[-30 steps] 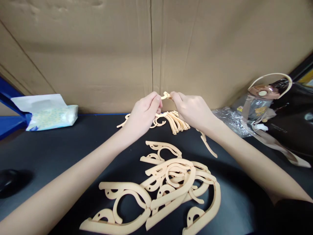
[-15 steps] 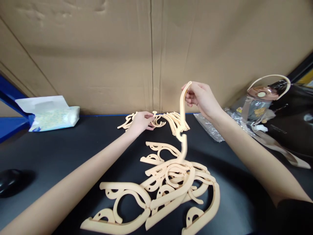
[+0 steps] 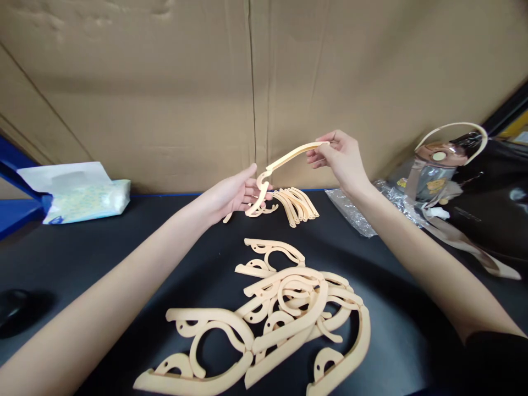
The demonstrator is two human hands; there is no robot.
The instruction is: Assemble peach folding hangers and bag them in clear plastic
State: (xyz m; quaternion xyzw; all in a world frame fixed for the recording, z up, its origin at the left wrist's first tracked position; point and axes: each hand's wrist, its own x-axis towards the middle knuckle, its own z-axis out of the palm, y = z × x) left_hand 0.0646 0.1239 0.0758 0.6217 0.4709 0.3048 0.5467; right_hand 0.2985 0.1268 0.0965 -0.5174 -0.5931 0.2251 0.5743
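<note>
My right hand [image 3: 339,158] pinches one end of a long cream plastic hanger piece [image 3: 289,158] and holds it up in the air, slanting down to the left. My left hand [image 3: 235,193] is below its lower hooked end, fingers curled around another cream hook piece [image 3: 256,204]. A small fanned stack of cream pieces [image 3: 297,205] lies on the black table just behind. A larger heap of curved cream hanger parts [image 3: 284,324] lies near me.
A tall cardboard wall [image 3: 247,88] closes the back. A tissue pack [image 3: 78,192] sits at the far left by a blue frame. Crumpled clear plastic [image 3: 358,212], a bottle with a strap [image 3: 437,170] and a dark bag [image 3: 490,209] are at the right. A black mouse [image 3: 12,308] lies left.
My right hand has swung the long piece from hanging straight down to slanting leftward toward my left hand. My left hand has lifted off the table holding a hook piece.
</note>
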